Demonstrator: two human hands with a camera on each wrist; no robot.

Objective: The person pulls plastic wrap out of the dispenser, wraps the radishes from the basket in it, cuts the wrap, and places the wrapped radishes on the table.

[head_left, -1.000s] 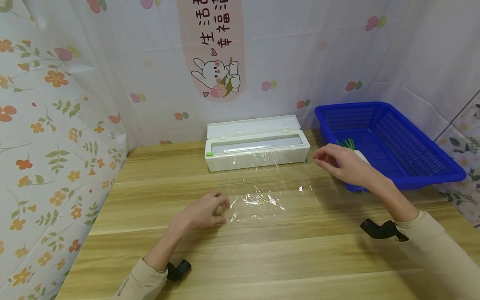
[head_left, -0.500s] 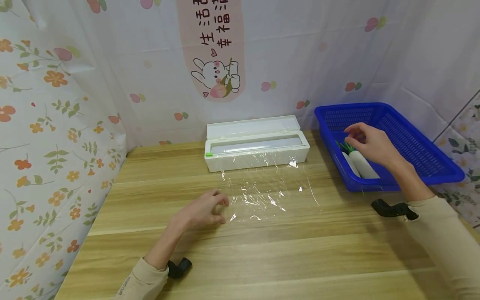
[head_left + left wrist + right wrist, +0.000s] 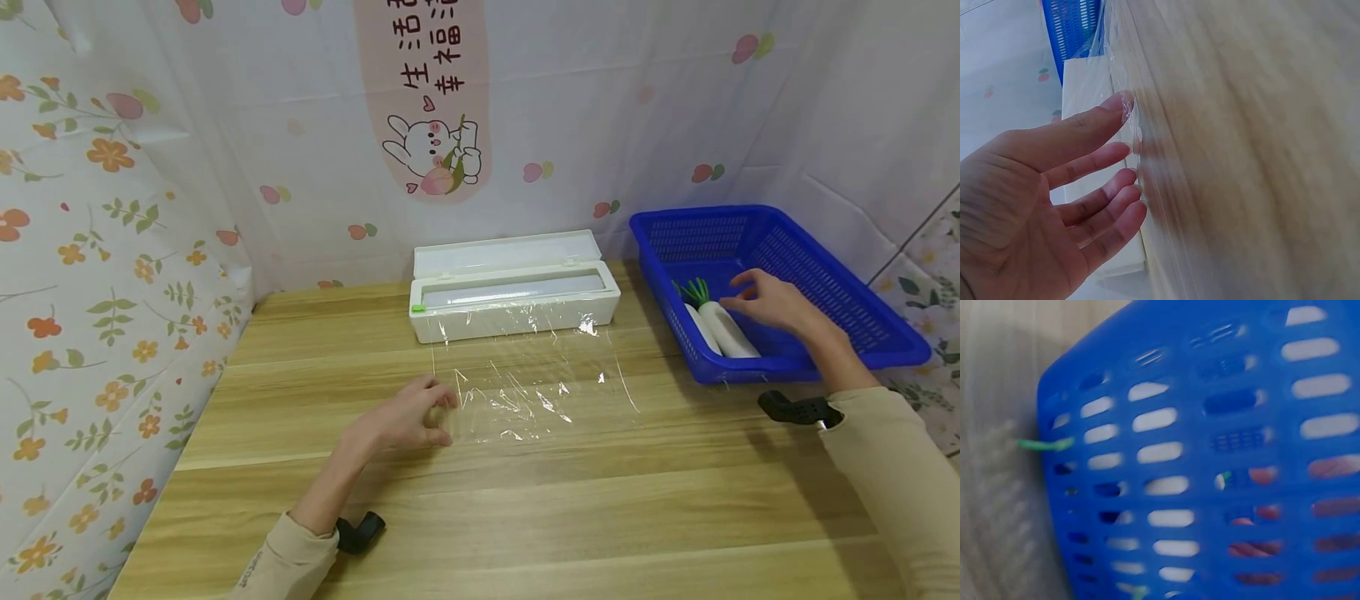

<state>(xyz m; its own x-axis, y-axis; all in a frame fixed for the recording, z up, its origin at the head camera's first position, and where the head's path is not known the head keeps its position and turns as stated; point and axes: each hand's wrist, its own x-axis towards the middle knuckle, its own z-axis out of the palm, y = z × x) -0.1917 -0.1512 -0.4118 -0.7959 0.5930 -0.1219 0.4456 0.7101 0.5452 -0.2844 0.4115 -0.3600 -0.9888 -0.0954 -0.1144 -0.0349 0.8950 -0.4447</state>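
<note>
My left hand (image 3: 408, 417) is at the near left corner of a clear sheet of cling film (image 3: 540, 392), fingers loosely bent. In the left wrist view its thumb and fingertips touch the edge of the film. The sheet stretches back over the table to a white cling film dispenser (image 3: 510, 257) with its lid raised. Over the blue plastic basket (image 3: 832, 250), my right hand (image 3: 772, 300) has thumb and forefinger apart, just right of two white radishes (image 3: 727, 332) with green tops. Through the basket's slots, the right wrist view shows parts of the fingers.
A green slider (image 3: 418, 308) sits at the left end of the dispenser. Printed white cloth (image 3: 300, 167) hangs behind the wooden table (image 3: 525, 525) and along its sides. The basket stands at the table's back right.
My right hand has moved right from beside the basket to over it, then lowered near the radishes, which have come into full view. The left hand has stayed at the film's corner.
</note>
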